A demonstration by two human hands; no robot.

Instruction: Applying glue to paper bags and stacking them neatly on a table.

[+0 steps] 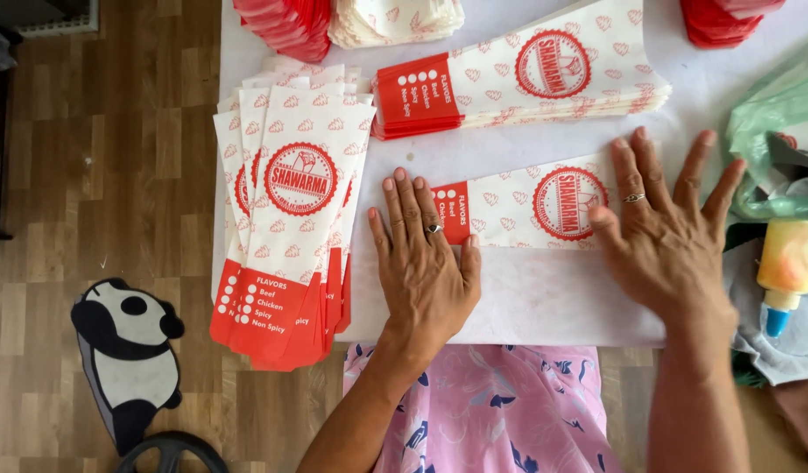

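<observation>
A single white paper sleeve (518, 210) with a red round print and a red end lies flat on the white table (544, 307), its red end to the left. My left hand (424, 263) presses flat on that red end, fingers together, a ring on one finger. My right hand (671, 232) lies flat with fingers spread on the sleeve's wide right end, also with a ring. Neither hand grips anything.
A fanned stack of the same sleeves (290, 219) hangs over the table's left front edge. Another stack (526, 79) lies behind the hands. Red and white piles sit along the back edge. A yellow glue bottle (787, 267) and green plastic bag (776, 114) lie at the right. A panda mat (128, 350) is on the wooden floor.
</observation>
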